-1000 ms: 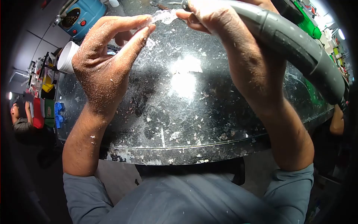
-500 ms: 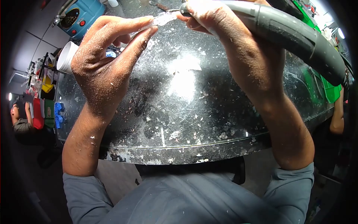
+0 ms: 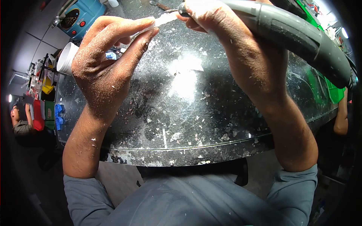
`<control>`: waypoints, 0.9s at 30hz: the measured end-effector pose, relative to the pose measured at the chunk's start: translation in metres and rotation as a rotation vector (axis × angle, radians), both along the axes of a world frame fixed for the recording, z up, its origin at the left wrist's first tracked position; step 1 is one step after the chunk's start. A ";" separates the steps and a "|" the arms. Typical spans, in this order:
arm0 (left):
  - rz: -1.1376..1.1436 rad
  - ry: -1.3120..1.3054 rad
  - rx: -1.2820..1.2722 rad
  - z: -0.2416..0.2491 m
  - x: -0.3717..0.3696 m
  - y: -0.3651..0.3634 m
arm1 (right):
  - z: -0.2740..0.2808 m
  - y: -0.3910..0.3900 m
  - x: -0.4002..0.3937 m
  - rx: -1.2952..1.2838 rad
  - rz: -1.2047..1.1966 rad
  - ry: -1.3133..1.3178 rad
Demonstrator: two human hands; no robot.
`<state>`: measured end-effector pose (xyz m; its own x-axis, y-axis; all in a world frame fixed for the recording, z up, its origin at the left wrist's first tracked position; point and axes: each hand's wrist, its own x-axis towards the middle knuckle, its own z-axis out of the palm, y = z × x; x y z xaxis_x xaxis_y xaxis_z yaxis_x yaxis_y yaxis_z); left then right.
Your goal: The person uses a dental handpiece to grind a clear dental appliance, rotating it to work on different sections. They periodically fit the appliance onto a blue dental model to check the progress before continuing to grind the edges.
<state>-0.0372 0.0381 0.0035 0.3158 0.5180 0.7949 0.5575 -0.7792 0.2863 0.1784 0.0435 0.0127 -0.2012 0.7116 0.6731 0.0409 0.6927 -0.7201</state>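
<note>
Thumb and forefinger of my left hand [image 3: 109,56] pinch a small, whitish, translucent piece [image 3: 166,18]; its exact kind I cannot make out. Pale dust coats this hand. Wrapped in my right hand [image 3: 237,41] is a thick dark grey rotary handpiece [image 3: 290,34], with its black nose and thin metal bit pointing left. The bit lies at the upper edge of the piece, close to or touching it. My right fingertips are beside the piece's right end and partly hidden by the hand.
Shavings and dust litter the dark worktop [image 3: 151,113]. A blue machine [image 3: 90,15] with red buttons and a white tub [image 3: 67,58] stand at left. A wooden-handled tool [image 3: 160,5] lies at the back, green trays [image 3: 333,90] at right. Other people are partly visible at both sides.
The piece now looks whiter and less clear. The handpiece's nose has shifted slightly left; both grips stay the same.
</note>
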 end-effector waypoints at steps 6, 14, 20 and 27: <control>-0.022 -0.015 0.009 -0.002 -0.001 0.001 | 0.000 0.001 0.001 -0.006 0.001 -0.001; -0.009 0.007 -0.015 0.001 0.001 -0.001 | 0.000 0.001 0.001 -0.014 0.016 0.009; -0.006 -0.011 -0.037 0.000 0.002 -0.002 | 0.000 0.002 0.002 -0.021 0.029 0.014; -0.009 -0.005 -0.041 0.001 0.004 -0.002 | 0.000 0.003 0.002 -0.037 0.047 0.018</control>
